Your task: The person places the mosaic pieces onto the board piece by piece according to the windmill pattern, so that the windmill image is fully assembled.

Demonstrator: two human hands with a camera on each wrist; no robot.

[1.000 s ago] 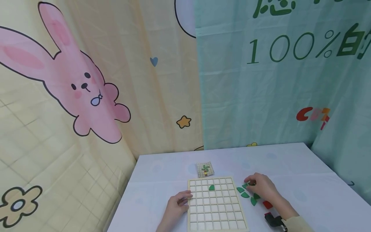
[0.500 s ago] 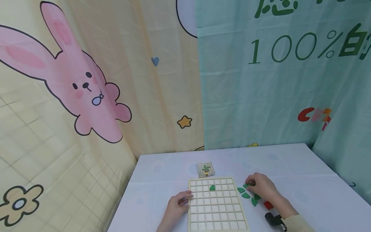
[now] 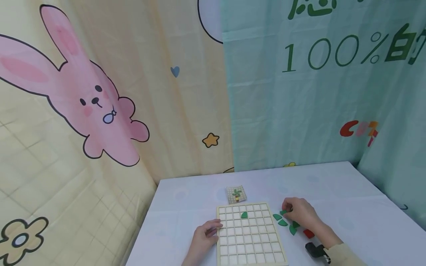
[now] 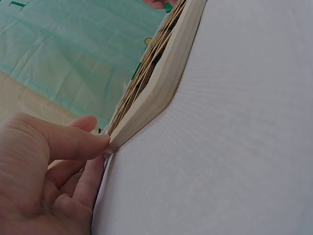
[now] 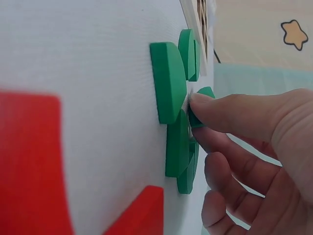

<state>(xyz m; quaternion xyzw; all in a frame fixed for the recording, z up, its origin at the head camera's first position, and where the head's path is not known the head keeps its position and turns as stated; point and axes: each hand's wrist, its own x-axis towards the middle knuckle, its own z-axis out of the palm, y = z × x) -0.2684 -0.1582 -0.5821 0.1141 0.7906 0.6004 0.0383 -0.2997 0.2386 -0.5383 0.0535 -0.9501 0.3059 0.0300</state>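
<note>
My left hand (image 3: 207, 233) holds the left edge of a pale wooden grid board (image 3: 247, 240), thumb on the rim and fingers against its side. A green quarter-round tile (image 3: 244, 215) sits in a square near the board's far side. Right of the board, my right hand (image 3: 301, 211) pinches another green tile (image 5: 196, 115) between thumb and fingers, close to the table. Several more green tiles (image 5: 168, 83) lie around it, some overlapping in the right wrist view. The curled fingers partly hide the held tile.
A small card (image 3: 236, 194) with a plant pattern on a grid lies beyond the board. Red pieces (image 3: 308, 233) lie near my right wrist, beside a black wrist device (image 3: 314, 250). The white table (image 3: 193, 199) meets printed curtains at its far edge.
Both hands stay almost where they were, the left on the board's edge and the right among the green tiles. The head view has shifted very slightly.
</note>
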